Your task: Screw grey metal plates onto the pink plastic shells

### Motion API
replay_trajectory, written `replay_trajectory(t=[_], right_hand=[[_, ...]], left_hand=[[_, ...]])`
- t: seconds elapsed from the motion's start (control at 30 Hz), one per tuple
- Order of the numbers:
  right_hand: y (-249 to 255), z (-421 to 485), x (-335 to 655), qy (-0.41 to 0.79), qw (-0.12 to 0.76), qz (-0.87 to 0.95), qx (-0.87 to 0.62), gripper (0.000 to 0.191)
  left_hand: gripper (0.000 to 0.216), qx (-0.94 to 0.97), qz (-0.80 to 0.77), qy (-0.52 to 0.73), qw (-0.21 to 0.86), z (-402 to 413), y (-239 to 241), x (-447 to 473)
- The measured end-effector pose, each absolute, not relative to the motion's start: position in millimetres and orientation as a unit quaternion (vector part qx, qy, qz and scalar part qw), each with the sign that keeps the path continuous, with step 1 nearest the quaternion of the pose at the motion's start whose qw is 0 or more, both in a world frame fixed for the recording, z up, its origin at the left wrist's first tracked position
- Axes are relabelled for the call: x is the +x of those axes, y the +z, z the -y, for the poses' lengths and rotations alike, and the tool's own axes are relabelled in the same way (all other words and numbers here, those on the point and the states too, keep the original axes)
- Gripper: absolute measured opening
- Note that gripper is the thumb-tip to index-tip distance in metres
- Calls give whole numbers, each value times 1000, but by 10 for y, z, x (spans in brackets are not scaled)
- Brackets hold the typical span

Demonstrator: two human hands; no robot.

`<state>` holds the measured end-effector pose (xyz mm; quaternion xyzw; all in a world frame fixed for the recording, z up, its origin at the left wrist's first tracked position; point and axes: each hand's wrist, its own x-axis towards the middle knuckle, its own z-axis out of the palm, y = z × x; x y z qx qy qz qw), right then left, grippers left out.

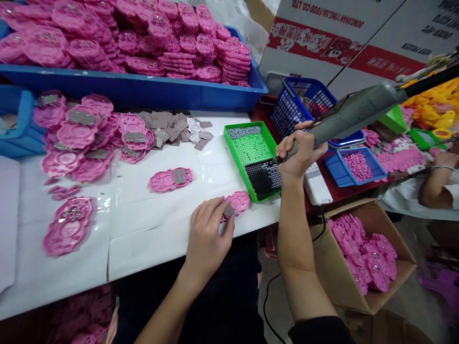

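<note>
My left hand (208, 228) rests on the white table (150, 229) with its fingertips pressed on a small grey metal plate on a pink plastic piece (237, 201) near the front edge. My right hand (299, 150) is wrapped round the grip of a grey electric screwdriver (353, 113), whose tip points down over the green screw tray (253, 157). Another pink piece with a metal plate (171, 179) lies on the table to the left of my left hand.
A long blue bin (150, 93) of pink pieces stands at the back. More pink pieces (82, 134) and loose grey plates (172, 126) lie at left. A cardboard box (355, 258) of pink pieces sits below right. Another person's arm (435, 184) is at far right.
</note>
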<state>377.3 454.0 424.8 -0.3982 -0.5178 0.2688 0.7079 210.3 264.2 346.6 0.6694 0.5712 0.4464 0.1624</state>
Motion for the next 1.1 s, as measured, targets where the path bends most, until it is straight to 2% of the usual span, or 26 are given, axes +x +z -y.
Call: replay_trajectory(t=[0.27,0.53,0.63,0.8,1.1], right_hand=[[4210,-4510,3770,286,704,522,-387,28],[4541,-4135,3637,297,754,471,-350,11],[4608,-3754,3502,357,719,526,-282,8],[4429,-3379,3314,491,579,611,-225,12],[4273,-3501,3218,505,602,575,-229,11]], left_hand=[[35,668,-565,455,164,-2645,3456,2112],[33,693,-544,437,179,-2649,3480,2061],[34,696,-537,434,197,-2648,3496,2025],[39,680,-557,422,222,-2647,3515,1990],[37,679,-565,411,227,-2670,3562,2002]])
